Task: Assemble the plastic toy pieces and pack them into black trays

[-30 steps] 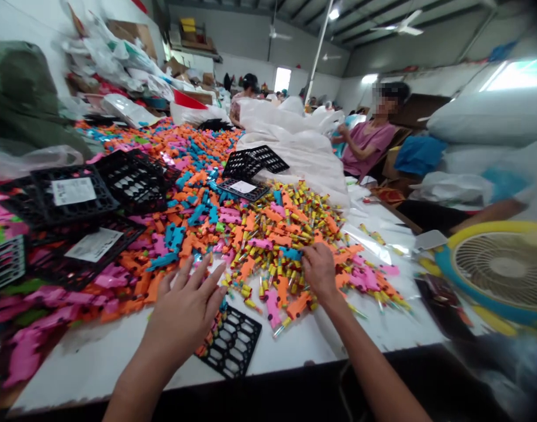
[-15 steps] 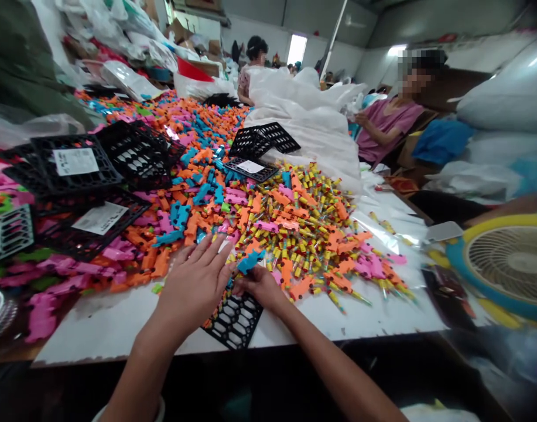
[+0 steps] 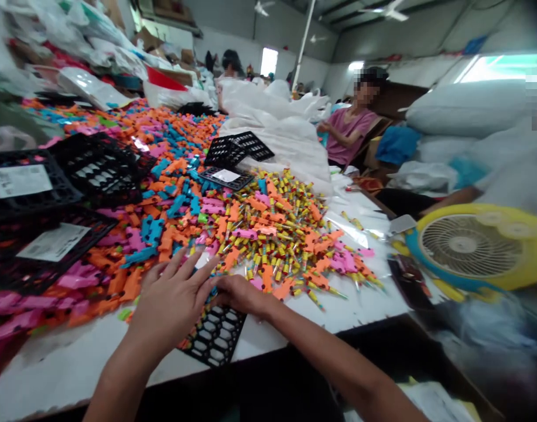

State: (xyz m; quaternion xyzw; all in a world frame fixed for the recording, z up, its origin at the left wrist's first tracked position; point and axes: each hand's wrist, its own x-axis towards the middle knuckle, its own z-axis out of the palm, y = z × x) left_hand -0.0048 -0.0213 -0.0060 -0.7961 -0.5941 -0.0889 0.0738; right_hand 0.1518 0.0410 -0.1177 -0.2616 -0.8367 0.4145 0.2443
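Note:
My left hand (image 3: 174, 302) lies spread, palm down, at the near edge of a pile of orange, pink and blue plastic pieces (image 3: 132, 284), partly over a black grid tray (image 3: 218, 337). Beside it, my right hand (image 3: 239, 295) has its fingers curled over the far part of that tray. A bit of blue shows between the two hands, mostly hidden by fingers, and I cannot make out how it is held. Beyond my right hand sits a heap of small yellow-capped clear tubes (image 3: 290, 243) with orange and pink pieces among them.
Black trays with white labels (image 3: 52, 241) lie at the left, and more (image 3: 239, 149) behind the heap. A yellow and blue fan (image 3: 470, 246) stands at the right. One person in pink (image 3: 349, 135) sits across; another is at the right edge. White sacking (image 3: 272, 129) covers the middle.
The view has swung to the right. My right hand has come closer to my left over the tray, and the blue piece it held up is now mostly hidden.

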